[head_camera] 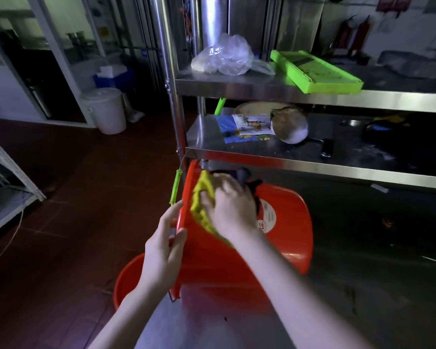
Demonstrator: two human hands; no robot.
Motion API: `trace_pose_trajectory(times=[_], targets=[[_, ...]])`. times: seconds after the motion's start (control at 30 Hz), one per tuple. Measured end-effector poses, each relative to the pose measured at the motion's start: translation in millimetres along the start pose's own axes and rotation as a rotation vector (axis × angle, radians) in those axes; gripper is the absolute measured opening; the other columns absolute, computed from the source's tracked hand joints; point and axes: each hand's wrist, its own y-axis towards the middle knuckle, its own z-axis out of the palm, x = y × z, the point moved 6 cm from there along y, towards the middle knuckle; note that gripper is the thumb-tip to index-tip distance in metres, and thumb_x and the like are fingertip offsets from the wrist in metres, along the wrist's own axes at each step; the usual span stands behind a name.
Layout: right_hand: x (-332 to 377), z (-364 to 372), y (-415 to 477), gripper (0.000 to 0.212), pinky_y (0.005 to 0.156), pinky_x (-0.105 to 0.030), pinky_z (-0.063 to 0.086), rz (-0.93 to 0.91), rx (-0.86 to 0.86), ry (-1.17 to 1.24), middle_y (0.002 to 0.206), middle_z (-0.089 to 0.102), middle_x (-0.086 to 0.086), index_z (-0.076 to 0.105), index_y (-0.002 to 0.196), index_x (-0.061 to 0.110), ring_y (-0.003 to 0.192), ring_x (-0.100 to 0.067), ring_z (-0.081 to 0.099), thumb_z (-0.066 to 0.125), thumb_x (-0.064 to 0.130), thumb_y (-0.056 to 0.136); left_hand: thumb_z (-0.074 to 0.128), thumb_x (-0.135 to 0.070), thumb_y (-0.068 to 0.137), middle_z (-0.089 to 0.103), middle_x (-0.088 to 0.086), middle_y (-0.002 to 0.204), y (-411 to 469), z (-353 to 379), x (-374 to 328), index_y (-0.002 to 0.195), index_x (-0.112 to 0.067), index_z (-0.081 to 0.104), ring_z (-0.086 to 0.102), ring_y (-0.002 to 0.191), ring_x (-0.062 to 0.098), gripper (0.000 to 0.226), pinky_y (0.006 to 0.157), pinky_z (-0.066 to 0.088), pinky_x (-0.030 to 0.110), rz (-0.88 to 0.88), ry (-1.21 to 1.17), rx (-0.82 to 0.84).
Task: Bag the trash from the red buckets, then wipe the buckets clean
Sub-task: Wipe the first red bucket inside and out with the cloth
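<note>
A red bucket [282, 238] lies tipped on its side on the steel table, its mouth turned to the left. My left hand [165, 244] grips its rim, thumb on one side and fingers on the other. My right hand [228, 210] holds a yellow cloth [202, 205] pressed against the bucket's outer wall near the rim. The bucket's wire handle with a green grip [176, 186] sticks up at the left. A second red bucket [127, 278] stands lower, partly hidden behind my left forearm.
A steel rack rises behind the bucket. Its upper shelf [237, 88] carries a clear plastic bag [227, 57] and a green slicer [315, 71]. The middle shelf [262, 151] holds paper packets and a pan. A white lidded bucket [106, 109] stands on the tiled floor at left.
</note>
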Motion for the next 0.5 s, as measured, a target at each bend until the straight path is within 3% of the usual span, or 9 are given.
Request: trace_pose_trajectory(times=[0.07, 0.13, 0.2, 0.27, 0.33, 0.4, 0.5], targets=[[18.6, 0.5, -17.8, 0.055, 0.106, -0.049, 0.037, -0.085, -0.076, 0.01, 0.141, 0.053, -0.002, 0.057, 0.133, 0.018, 0.134, -0.026, 0.044, 0.032, 0.049, 0.095, 0.049, -0.04, 0.095, 0.058, -0.04, 0.109, 8.5, -7.3, -6.9, 0.141, -0.06, 0.023, 0.062, 0.094, -0.009, 0.057, 0.077, 0.056, 0.02, -0.017, -0.059, 0.024], [21.0, 2.7, -36.5, 0.055, 0.109, -0.05, 0.035, -0.099, -0.135, 0.02, 0.144, 0.049, 0.001, 0.05, 0.139, 0.022, 0.138, -0.024, 0.039, 0.036, 0.049, 0.093, 0.052, -0.051, 0.092, 0.062, -0.038, 0.088, 31.9, -8.6, -17.9, 0.142, -0.064, 0.008, 0.058, 0.079, -0.022, 0.068, 0.065, 0.05, 0.01, -0.07, -0.016, 0.013], [24.5, 8.8, -53.5, 0.056, 0.111, -0.049, 0.031, -0.134, -0.143, 0.018, 0.147, 0.045, 0.003, 0.046, 0.141, 0.024, 0.142, -0.023, 0.033, 0.038, 0.051, 0.092, 0.055, -0.049, 0.091, 0.065, -0.017, 0.078, 62.1, 2.8, -28.6, 0.142, -0.065, 0.002, 0.063, 0.064, -0.003, 0.075, 0.057, 0.047, 0.022, -0.128, 0.169, 0.023], [24.2, 9.9, -63.7, 0.054, 0.111, -0.048, 0.032, -0.17, -0.151, 0.039, 0.147, 0.046, 0.004, 0.049, 0.139, 0.025, 0.142, -0.021, 0.033, 0.044, 0.05, 0.092, 0.052, -0.039, 0.093, 0.066, 0.002, 0.094, 86.2, 16.2, -37.0, 0.146, -0.056, 0.008, 0.062, 0.071, 0.018, 0.071, 0.062, 0.047, 0.029, -0.195, 0.333, 0.092], [6.7, 4.4, -62.4, 0.053, 0.107, -0.045, 0.038, -0.147, -0.157, 0.025, 0.144, 0.05, 0.005, 0.053, 0.137, 0.026, 0.138, -0.02, 0.04, 0.045, 0.05, 0.09, 0.051, -0.026, 0.094, 0.066, 0.009, 0.108, 96.9, 20.2, -38.3, 0.148, -0.049, 0.019, 0.061, 0.071, 0.017, 0.067, 0.061, 0.048, 0.026, -0.215, 0.35, 0.138], [-28.9, -4.6, -57.4, 0.052, 0.102, -0.042, 0.041, -0.046, -0.144, 0.002, 0.141, 0.053, 0.005, 0.055, 0.135, 0.027, 0.133, -0.019, 0.046, 0.04, 0.051, 0.091, 0.055, -0.02, 0.093, 0.069, 0.003, 0.1, 91.3, 13.2, -37.0, 0.145, -0.053, 0.023, 0.064, 0.064, 0.01, 0.069, 0.055, 0.052, 0.023, -0.196, 0.276, 0.164], [-109.3, -20.6, -48.0, 0.047, 0.099, -0.038, 0.044, 0.281, -0.114, -0.029, 0.126, 0.062, 0.001, 0.063, 0.12, 0.023, 0.117, -0.023, 0.056, 0.033, 0.049, 0.094, 0.057, -0.014, 0.092, 0.068, -0.01, 0.083, 63.8, 3.9, -32.4, 0.141, -0.061, 0.023, 0.067, 0.063, 0.003, 0.076, 0.058, 0.058, 0.025, -0.104, 0.215, 0.141]])
